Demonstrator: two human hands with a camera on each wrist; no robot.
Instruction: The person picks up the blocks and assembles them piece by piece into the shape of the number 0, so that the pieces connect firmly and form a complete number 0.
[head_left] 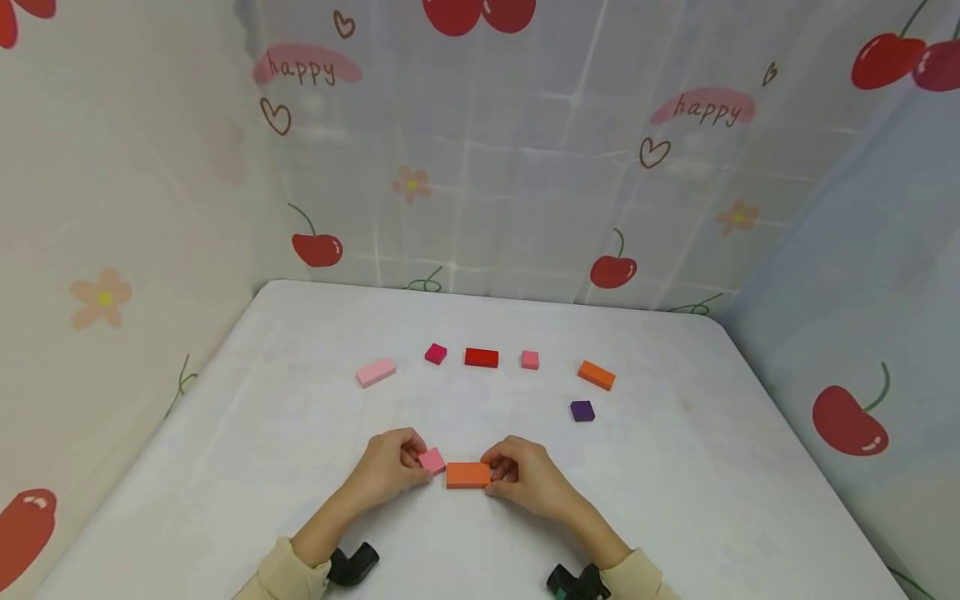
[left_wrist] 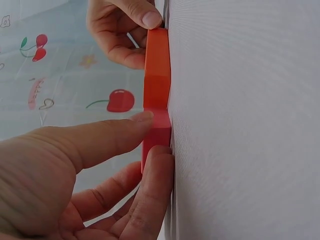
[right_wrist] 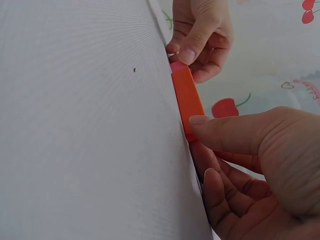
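Note:
My left hand [head_left: 388, 464] pinches a small pink block [head_left: 432, 462] between thumb and fingers, low over the white table. Just to its right lies a longer orange block [head_left: 468, 476], its right end pinched by my right hand [head_left: 531, 477]. In the head view the pink block is turned at an angle, one corner close to the orange block's left end. Seen from the left wrist, the orange block [left_wrist: 157, 70] and the pink block [left_wrist: 160, 122] stand end to end along the table surface. The right wrist view shows the thumb on the orange block [right_wrist: 187, 97].
Farther back on the table [head_left: 300, 333] several blocks form a loose arc: light pink [head_left: 376, 372], magenta [head_left: 436, 354], red [head_left: 482, 357], small pink [head_left: 530, 360] and orange [head_left: 597, 375]. A dark purple block [head_left: 582, 411] sits nearer. Printed curtains [head_left: 510, 150] surround the table.

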